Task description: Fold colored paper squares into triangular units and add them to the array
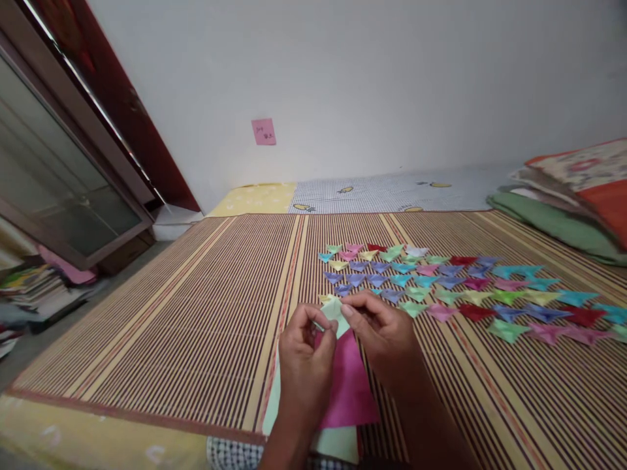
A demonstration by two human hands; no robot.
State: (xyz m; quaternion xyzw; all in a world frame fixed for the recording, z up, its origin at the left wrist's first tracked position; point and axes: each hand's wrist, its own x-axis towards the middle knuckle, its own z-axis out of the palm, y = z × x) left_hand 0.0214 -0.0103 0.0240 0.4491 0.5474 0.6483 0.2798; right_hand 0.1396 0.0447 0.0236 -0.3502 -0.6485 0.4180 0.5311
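Note:
Between my two hands is a pale green piece of folded paper (337, 313), raised over the striped mat. My left hand (308, 352) pinches its left side between thumb and fingers. On the right edge, my right hand (385, 333) grips the same paper with thumb and fingertips. Beneath my hands lies a bright pink paper sheet (350, 388), resting on pale green paper (340, 444). My left hand and forearm cover part of both sheets.
Rows of small folded paper pieces (473, 297) in many colours spread over the right of the striped mat (196, 326). Folded cloths and a cushion (578, 202) are stacked at the far right. A pink note (263, 132) is on the wall. Books (34, 287) sit at left.

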